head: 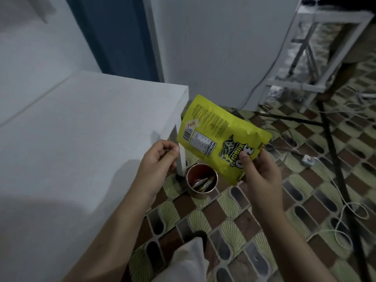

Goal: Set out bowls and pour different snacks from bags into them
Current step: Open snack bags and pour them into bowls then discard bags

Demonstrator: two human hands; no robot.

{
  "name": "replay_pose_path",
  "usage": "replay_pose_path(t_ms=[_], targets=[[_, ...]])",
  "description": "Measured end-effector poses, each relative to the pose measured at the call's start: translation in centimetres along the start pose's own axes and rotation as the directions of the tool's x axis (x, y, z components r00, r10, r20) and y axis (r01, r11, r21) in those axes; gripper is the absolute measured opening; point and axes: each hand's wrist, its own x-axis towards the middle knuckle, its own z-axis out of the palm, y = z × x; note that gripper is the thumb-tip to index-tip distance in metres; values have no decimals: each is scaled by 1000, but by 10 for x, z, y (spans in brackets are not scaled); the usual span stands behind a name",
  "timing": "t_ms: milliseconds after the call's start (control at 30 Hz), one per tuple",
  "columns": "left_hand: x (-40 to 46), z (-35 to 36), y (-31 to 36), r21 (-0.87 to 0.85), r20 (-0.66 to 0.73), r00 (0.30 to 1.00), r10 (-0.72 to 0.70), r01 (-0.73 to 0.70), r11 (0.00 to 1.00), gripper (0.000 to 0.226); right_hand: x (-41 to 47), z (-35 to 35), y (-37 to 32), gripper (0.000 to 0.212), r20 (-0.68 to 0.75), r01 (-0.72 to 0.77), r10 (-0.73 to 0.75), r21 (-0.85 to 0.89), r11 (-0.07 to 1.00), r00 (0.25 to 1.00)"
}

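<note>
My right hand [258, 174] grips a yellow snack bag [219, 135] by its lower corner, holding it upside down and tilted in the air beyond the table's right edge. My left hand [158, 159] hovers at the table's edge, left of the bag, its fingers curled and pinched; whether a small scrap is between them I cannot tell. On the floor below the bag stands a round metal container [201, 181] with a red inside and some wrappers in it. No bowl is in view.
A white table [81, 139] fills the left side, one leg standing next to the metal container. The patterned tile floor [234, 220] carries several cables and a power strip [309, 160]. A white frame stand [317, 58] is at the back right, with a white wall behind.
</note>
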Motion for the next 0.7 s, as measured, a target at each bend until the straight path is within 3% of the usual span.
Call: replay_pose_path(t_ms=[333,533,700], targets=[[161,71,-78,173,88,983,-160,143,975,9,131,-26,104,32,-225,-264,219,-189,946,949],[218,93,-161,203,-1,948,-319,313,928,10,171,-29,227,12,-317,-532,436,-352,770,842],[238,112,-263,147,-71,889,-453,458,876,8,181,-36,358,2,-376,-697,589,-345,628,716]])
